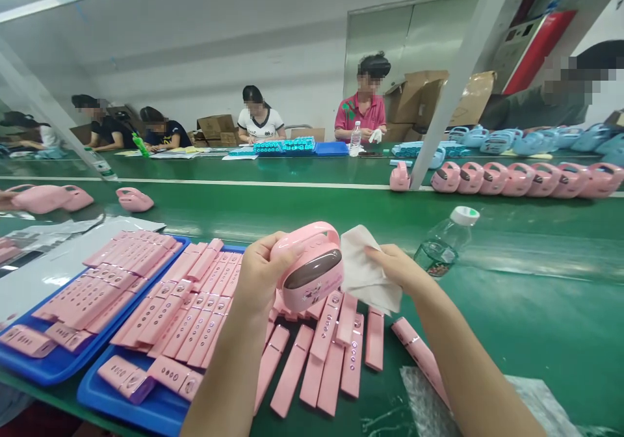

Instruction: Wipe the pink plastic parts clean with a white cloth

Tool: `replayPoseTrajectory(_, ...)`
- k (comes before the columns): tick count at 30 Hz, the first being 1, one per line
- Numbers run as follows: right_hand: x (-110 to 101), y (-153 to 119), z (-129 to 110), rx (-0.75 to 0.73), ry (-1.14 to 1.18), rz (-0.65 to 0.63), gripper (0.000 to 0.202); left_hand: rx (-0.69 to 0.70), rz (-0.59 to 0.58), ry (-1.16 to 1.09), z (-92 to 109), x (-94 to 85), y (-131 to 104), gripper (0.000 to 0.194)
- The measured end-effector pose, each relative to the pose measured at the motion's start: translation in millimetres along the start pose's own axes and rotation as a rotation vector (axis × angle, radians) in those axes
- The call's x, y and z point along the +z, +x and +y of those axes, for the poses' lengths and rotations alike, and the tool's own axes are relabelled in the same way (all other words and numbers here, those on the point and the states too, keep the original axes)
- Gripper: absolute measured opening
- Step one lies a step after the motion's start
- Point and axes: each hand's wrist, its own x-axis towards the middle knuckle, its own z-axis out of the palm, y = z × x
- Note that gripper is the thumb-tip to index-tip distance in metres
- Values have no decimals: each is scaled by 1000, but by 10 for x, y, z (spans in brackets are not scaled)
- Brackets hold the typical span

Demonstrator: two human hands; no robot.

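Note:
My left hand [263, 263] grips a pink portable speaker [312, 271] with a carry handle on top, a dark oval window and a small printed picture on its front. To the right of it, my right hand [394, 263] pinches a white cloth [363, 268], which hangs down close to the speaker's side. I cannot tell whether cloth and speaker touch. Under my hands lies a loose pile of long pink button bars [336, 352]. One more pink bar [420, 357] lies beside my right forearm.
Blue trays [188, 245] of pink bars stand at left. A water bottle [446, 242] leans behind my right hand. Pink speakers [526, 179] line the far ledge; another [135, 199] sits at left. Clear plastic wrap [429, 395] lies in front. Several co-workers [361, 108] sit across.

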Motion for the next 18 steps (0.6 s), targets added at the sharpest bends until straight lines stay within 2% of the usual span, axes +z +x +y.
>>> replayPoseTrajectory(3, 38, 112, 22, 25, 146, -26, 54, 43, 57, 28, -60, 30, 17, 22)
replayPoseTrajectory(6, 149, -84, -68, -118, 220, 14, 63, 22, 69, 39, -134, 70, 44, 26)
replayPoseTrajectory(8, 316, -284, -130, -342, 110, 80, 57, -12, 73, 40, -173, 109, 49, 30)
replayPoseTrajectory(10, 517, -445, -158, -693, -97, 160, 44, -37, 73, 33, -197, 148, 42, 34)
replayPoseTrajectory(12, 680, -522, -149, -1045, -282, 194, 36, -77, 45, 30, -212, 171, 31, 38)
replayPoseTrajectory(14, 748, -511, -115, -1254, -405, 181, 41, -126, -2, 17, -230, 179, 24, 43)
replayPoseTrajectory(16, 727, -446, -77, -1271, -435, 216, 50, -145, -28, -7, -262, 180, 23, 44)
replayPoseTrajectory(18, 690, -391, -49, -1201, -390, 307, 57, -108, -29, -20, -300, 182, 22, 43)
